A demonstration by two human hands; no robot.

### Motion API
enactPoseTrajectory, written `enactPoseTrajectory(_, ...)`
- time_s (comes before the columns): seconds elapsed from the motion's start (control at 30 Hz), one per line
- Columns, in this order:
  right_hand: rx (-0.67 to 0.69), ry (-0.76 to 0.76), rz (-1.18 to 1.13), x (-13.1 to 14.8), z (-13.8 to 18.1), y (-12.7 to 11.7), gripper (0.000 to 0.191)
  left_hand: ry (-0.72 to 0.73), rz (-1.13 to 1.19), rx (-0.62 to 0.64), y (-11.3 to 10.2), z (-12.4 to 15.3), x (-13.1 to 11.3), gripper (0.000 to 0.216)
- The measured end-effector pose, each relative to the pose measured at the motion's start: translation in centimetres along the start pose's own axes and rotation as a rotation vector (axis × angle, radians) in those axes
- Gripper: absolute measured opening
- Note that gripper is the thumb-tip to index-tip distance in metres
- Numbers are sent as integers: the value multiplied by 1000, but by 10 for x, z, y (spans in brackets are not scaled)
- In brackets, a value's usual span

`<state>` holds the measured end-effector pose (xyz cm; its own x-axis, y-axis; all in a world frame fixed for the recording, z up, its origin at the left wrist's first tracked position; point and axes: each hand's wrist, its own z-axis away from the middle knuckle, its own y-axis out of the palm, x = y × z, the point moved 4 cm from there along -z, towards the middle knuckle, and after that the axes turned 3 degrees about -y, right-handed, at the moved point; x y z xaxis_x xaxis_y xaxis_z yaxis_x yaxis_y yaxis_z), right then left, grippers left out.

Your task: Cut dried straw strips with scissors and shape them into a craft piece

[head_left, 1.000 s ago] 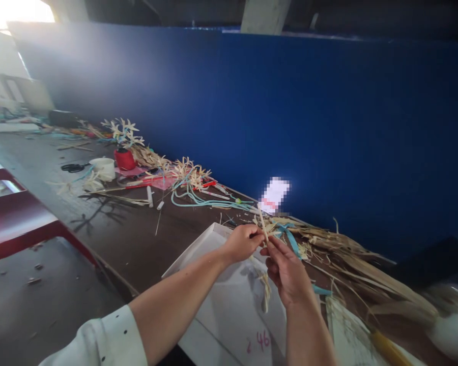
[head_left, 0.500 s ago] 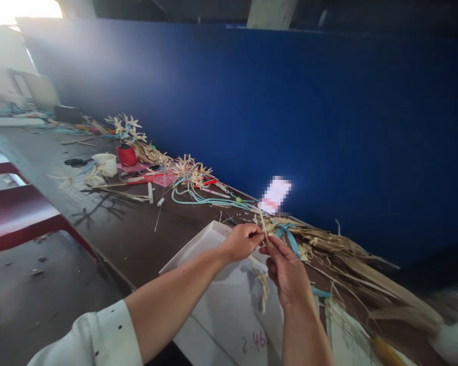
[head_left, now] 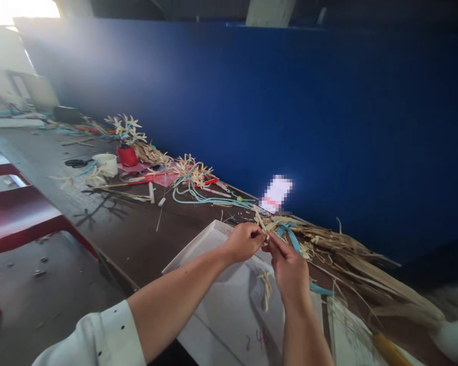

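My left hand (head_left: 245, 241) is closed in a pinch on a pale straw strip (head_left: 259, 218), whose upper end sticks up beyond the fingers. Fingertip to fingertip with it, my right hand (head_left: 288, 259) pinches the lower part of the same strip. Both hands are above a white box lid (head_left: 209, 305) that has pink handwritten digits on it. A small bundle of pale straw pieces (head_left: 266, 291) lies on the lid beneath my hands. Just beyond my right hand is a blue ribbon (head_left: 290, 235) around dried husks.
Long dried husks (head_left: 351, 254) spread along the right. Straw flowers with pale blue stems (head_left: 193, 170) lie at the blue partition (head_left: 328, 101). Farther left are a red thread spool (head_left: 127, 155), a white tape roll (head_left: 107, 164) and black scissors (head_left: 77, 162). A dark red stool (head_left: 23, 218) stands left.
The straw strip leans more to the left now. My right hand has turned slightly, with its fingers closer together at the strip. The left hand has barely moved.
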<state>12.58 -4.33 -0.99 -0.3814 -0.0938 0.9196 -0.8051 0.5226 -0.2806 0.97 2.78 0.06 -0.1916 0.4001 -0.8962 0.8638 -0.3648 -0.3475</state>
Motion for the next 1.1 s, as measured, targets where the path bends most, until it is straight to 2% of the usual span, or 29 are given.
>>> enactPoseTrajectory(0.17, -58, -97, 122, 4, 1, -7, 37, -27, -13, -2, -1, 1, -4, 21)
enactPoseTrajectory(0.37, -148, -96, 256, 11, 1, -15, 37, -49, 32, 21, -2, 3, -9, 23)
enactPoseTrajectory(0.47, -222, -94, 278, 6, -2, -25, 36, -82, 72, 30, -4, 4, -9, 23)
enactPoseTrajectory(0.57, -400, -17, 167, -7, -3, -38, 44, -134, 109, 47, -7, 4, -6, 28)
enactPoseTrajectory(0.67, -458, 101, -126, -17, -3, -36, 54, -120, 111, 39, -10, 3, -5, 33)
enactPoseTrajectory(0.77, -385, 180, -337, -14, -2, -22, 59, -120, 102, 34, -9, 2, -3, 33)
enactPoseTrajectory(0.97, -409, 286, -444, -4, 1, -16, 49, -114, 50, 28, -7, 4, -6, 32)
enactPoseTrajectory(1.1, -241, 260, -555, 0, 1, -10, 47, -96, 15, 48, -6, 5, -8, 31)
